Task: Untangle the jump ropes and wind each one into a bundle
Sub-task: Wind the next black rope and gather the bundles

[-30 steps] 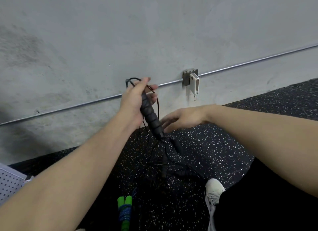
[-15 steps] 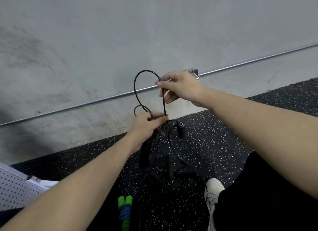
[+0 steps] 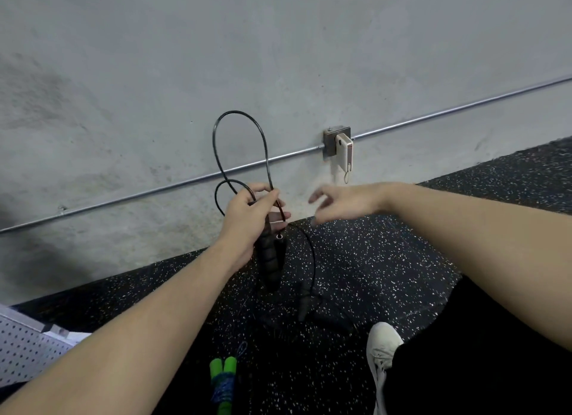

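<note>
Left hand: I am seeing the left hand (image 3: 250, 216) gripping the black jump rope handles (image 3: 270, 260) with two cord loops (image 3: 240, 148) standing above the fist.
Right hand: the right hand (image 3: 343, 202) is hovering just beside it, fingers spread, holding nothing.
Slack: the remaining cord (image 3: 311, 260) is trailing to the speckled floor (image 3: 402, 260).
Risk: I am judging the tall loop likely to spring loose.
Snag: the slack may be catching the loose handle (image 3: 303, 308) below.
Done: the green jump rope bundle (image 3: 223, 383) is lying apart.
</note>
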### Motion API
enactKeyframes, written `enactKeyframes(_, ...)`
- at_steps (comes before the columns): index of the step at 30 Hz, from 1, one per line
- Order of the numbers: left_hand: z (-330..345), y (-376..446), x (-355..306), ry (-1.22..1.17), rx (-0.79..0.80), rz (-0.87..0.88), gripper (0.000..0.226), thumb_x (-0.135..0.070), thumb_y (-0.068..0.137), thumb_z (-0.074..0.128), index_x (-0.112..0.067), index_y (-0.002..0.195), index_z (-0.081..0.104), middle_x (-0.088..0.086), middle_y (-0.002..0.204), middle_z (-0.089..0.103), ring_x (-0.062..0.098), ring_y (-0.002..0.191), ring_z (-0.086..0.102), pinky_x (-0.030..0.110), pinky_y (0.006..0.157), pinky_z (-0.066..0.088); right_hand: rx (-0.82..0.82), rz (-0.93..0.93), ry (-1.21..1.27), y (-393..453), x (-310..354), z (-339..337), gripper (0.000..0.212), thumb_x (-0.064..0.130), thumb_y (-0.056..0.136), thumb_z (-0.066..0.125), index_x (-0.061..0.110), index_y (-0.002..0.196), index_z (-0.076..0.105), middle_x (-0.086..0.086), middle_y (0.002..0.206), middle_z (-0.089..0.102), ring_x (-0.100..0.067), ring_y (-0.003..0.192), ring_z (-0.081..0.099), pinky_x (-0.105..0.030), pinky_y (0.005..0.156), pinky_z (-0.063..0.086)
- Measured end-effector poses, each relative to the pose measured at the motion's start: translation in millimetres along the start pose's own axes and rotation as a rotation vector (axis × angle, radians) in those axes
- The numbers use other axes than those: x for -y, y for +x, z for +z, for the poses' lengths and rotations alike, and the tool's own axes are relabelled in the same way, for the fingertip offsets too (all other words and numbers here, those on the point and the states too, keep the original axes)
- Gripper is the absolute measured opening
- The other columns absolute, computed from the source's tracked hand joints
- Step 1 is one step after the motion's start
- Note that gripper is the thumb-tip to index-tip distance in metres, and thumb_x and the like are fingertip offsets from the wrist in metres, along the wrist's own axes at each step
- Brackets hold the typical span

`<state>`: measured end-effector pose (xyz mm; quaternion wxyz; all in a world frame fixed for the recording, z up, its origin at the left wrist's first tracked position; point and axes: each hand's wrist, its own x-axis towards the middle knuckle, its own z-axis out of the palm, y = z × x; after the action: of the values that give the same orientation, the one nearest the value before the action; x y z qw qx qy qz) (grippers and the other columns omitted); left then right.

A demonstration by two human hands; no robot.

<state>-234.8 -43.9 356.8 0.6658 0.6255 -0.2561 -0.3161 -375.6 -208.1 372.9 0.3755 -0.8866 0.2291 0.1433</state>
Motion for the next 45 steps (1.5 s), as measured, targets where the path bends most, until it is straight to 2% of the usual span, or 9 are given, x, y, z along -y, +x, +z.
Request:
enactKeyframes(5, -8, 4, -24, -0.188, -0.01, 0.064, 0.006, -0.014, 0.1, 0.063, -0.012, 0.105, 0.062, 0.002, 0.078, 0.071, 0.03, 0.071, 0.074, 0.035, 0.064, 0.063, 0.013, 0.0, -0.049, 17, -2, 31, 0.094, 0.058, 0.08, 0.075, 0.04, 0.154, 0.02, -0.004, 0.152, 0.041, -0.024, 0.131, 0.048, -0.041, 0.114, 0.037)
enactKeyframes(9, -12, 6, -41, -0.208, -0.007, 0.117, 0.004, -0.014, 0.1, 0.062, -0.014, 0.104, 0.064, 0.003, 0.08, 0.07, 0.029, 0.071, 0.074, 0.035, 0.066, 0.063, -0.197, -0.178, 0.057, 27, 19, 38, 0.035, 0.046, 0.096, 0.062, 0.026, 0.126, 0.064, 0.009, 0.121, 0.066, -0.006, 0.103, 0.061, -0.031, 0.096, 0.046)
enactKeyframes(17, -14, 8, -41, -0.27, -0.015, 0.064, 0.016, -0.02, 0.101, 0.063, -0.015, 0.116, 0.061, 0.011, 0.096, 0.075, 0.027, 0.082, 0.076, 0.035, 0.065, 0.062, -0.172, -0.233, 0.093, 35, 42, 42, 0.018, 0.041, 0.104, 0.049, 0.033, 0.099, 0.064, 0.007, 0.109, 0.072, -0.009, 0.09, 0.073, -0.045, 0.091, 0.055)
enactKeyframes(22, -24, 8, -20, 0.043, 0.104, -0.052, 0.016, -0.023, 0.098, 0.065, -0.026, 0.113, 0.068, 0.005, 0.119, 0.074, 0.025, 0.099, 0.075, 0.033, 0.062, 0.06, -0.463, -0.312, 0.575, 25, 65, 17, 0.022, 0.023, 0.107, 0.044, 0.011, 0.096, 0.059, -0.009, 0.079, 0.066, -0.019, 0.052, 0.065, -0.026, 0.052, 0.055)
enactKeyframes(27, -15, -4, 4, 0.317, 0.314, -0.082, 0.011, -0.016, 0.097, 0.066, -0.013, 0.107, 0.072, 0.007, 0.102, 0.076, 0.021, 0.093, 0.075, 0.04, 0.071, 0.063, -0.632, -0.424, 0.984, 17, 78, -11, 0.02, 0.015, 0.105, 0.043, 0.013, 0.087, 0.053, -0.003, 0.066, 0.052, -0.012, 0.041, 0.035, -0.037, 0.059, 0.058)
enactKeyframes(33, 7, -5, -6, 0.33, 0.312, 0.042, 0.003, -0.013, 0.097, 0.067, -0.014, 0.098, 0.07, -0.004, 0.08, 0.077, 0.015, 0.078, 0.074, 0.031, 0.067, 0.061, -0.643, -0.304, 1.32, 8, 83, -20, 0.017, 0.02, 0.103, 0.041, 0.013, 0.093, 0.054, -0.005, 0.074, 0.055, -0.018, 0.053, 0.047, -0.04, 0.062, 0.061)
enactKeyframes(40, 12, 13, -42, -0.115, 0.064, 0.05, 0.003, -0.014, 0.099, 0.065, -0.011, 0.098, 0.063, 0.006, 0.091, 0.075, 0.022, 0.078, 0.075, 0.033, 0.06, 0.06, -0.226, -0.203, 0.34, 7, 39, 4, 0.026, 0.029, 0.103, 0.048, 0.025, 0.127, 0.055, 0.009, 0.117, 0.062, -0.009, 0.105, 0.06, -0.03, 0.089, 0.053)
enactKeyframes(42, 12, 15, -53, -0.217, 0.006, 0.064, 0.005, -0.016, 0.1, 0.064, -0.014, 0.096, 0.062, 0.002, 0.087, 0.074, 0.02, 0.075, 0.074, 0.03, 0.057, 0.058, -0.124, -0.2, 0.053, 6, 41, 12, 0.025, 0.033, 0.104, 0.05, 0.025, 0.125, 0.062, 0.022, 0.106, 0.064, 0.0, 0.098, 0.06, -0.015, 0.083, 0.045)
enactKeyframes(45, 7, 17, -58, -0.229, -0.002, 0.059, 0.009, -0.024, 0.1, 0.064, -0.016, 0.103, 0.065, 0.001, 0.098, 0.077, 0.023, 0.082, 0.076, 0.032, 0.061, 0.061, -0.207, -0.15, 0.228, 8, 46, 11, 0.026, 0.033, 0.108, 0.042, 0.02, 0.106, 0.065, 0.007, 0.092, 0.075, -0.015, 0.08, 0.071, -0.03, 0.073, 0.059)
